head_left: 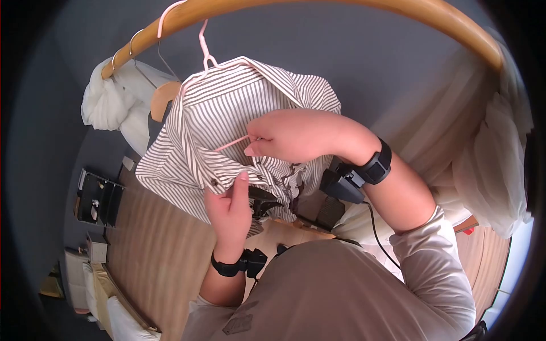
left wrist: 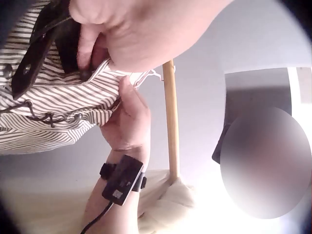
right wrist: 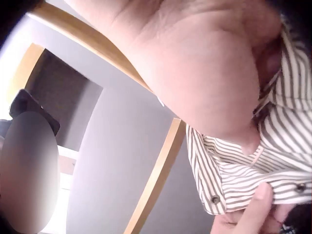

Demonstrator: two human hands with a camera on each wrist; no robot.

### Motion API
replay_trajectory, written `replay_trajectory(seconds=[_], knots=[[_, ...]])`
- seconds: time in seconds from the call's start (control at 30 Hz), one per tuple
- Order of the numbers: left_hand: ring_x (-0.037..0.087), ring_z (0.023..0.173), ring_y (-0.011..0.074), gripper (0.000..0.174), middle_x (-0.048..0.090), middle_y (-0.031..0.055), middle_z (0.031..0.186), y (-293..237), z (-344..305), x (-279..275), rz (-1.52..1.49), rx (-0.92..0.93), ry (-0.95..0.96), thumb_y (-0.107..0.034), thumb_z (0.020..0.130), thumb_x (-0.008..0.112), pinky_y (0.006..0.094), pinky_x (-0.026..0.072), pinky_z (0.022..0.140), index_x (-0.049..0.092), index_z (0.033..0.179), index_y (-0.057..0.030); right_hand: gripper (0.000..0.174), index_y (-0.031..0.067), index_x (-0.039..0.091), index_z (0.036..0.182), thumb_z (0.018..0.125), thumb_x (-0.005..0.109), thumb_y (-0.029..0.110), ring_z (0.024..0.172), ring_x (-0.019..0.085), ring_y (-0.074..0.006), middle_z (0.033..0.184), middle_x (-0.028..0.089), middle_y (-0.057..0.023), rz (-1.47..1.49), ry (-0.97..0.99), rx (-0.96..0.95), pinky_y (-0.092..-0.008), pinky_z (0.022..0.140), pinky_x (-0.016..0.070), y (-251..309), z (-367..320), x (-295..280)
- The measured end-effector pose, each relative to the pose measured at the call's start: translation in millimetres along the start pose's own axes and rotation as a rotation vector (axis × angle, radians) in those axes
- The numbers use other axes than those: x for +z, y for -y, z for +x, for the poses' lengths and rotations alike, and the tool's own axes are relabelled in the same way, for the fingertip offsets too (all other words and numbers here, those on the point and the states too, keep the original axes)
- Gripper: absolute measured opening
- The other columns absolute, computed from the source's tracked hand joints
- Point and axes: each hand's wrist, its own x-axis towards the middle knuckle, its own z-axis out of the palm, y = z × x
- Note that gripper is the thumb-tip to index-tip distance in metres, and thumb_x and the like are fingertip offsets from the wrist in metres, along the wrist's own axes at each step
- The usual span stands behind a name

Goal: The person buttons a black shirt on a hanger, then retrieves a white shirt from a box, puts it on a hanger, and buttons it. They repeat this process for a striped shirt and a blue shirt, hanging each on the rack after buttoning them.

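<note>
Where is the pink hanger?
In the head view, upper left of centre: the pink hanger hooks over the wooden rail, inside the striped shirt, beside a wooden hanger; the right hand pinches its lower bar.

Brown-and-white striped shirt on a pink hanger, pale wooden rail above (white garments alongside), grey wall behind, black wrist straps

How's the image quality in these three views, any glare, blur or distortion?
Head view: fisheye bends the light wooden clothes rail into an arc, and the corners are vignetted dark. Left wrist view: the bottom is washed out by glare. Right wrist view: the right hand looms close and soft; the brown-striped white shirt looks sharper.
</note>
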Motion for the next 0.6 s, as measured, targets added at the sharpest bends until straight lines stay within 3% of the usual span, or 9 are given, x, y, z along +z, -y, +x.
replay_trajectory(seconds=[0.1, 0.2, 0.27, 0.6], knots=[[0.068, 0.080, 0.0146, 0.016, 0.069, 0.0096, 0.099, -2, 1, -3, 0.013, -0.053, -0.030, -0.002, 0.101, 0.064, 0.0333, 0.0653, 0.072, 0.061, 0.113, 0.0069, 0.038, -0.0004, 0.064, 0.094, 0.104, 0.057, 0.035, 0.075, 0.062, -0.0324, 0.080, 0.061, -0.0164, 0.053, 0.007, 0.032, -0.0442, 0.071, 0.0475, 3, -7, -3], [0.069, 0.080, 0.0147, 0.016, 0.070, 0.0101, 0.094, -9, 2, 7, -0.059, -0.031, -0.076, -0.005, 0.101, 0.066, 0.0329, 0.0633, 0.075, 0.063, 0.105, 0.0103, 0.037, -0.0006, 0.064, 0.093, 0.104, 0.056, 0.034, 0.075, 0.062, -0.0326, 0.080, 0.061, -0.0167, 0.030, -0.046, 0.022, -0.0441, 0.071, 0.0476, 3, -10, 1], [0.069, 0.081, 0.0152, 0.016, 0.069, 0.0102, 0.095, -10, 2, 6, -0.050, -0.038, -0.066, -0.004, 0.101, 0.066, 0.0338, 0.0638, 0.077, 0.063, 0.108, 0.0092, 0.038, -0.0007, 0.063, 0.092, 0.104, 0.057, 0.034, 0.075, 0.062, -0.0325, 0.080, 0.061, -0.0170, -0.023, -0.128, -0.006, -0.0440, 0.071, 0.0475, -1, -7, 7], [0.070, 0.093, 0.0151, 0.022, 0.071, 0.0114, 0.107, -2, -4, 4, -0.056, -0.010, -0.018, -0.001, 0.101, 0.064, 0.0295, 0.0603, 0.083, 0.057, 0.120, 0.0076, 0.036, 0.0009, 0.062, 0.093, 0.105, 0.055, 0.034, 0.072, 0.058, -0.0304, 0.081, 0.059, -0.0153, 0.109, -0.042, 0.033, -0.0429, 0.069, 0.0459, 0, -7, 3]])
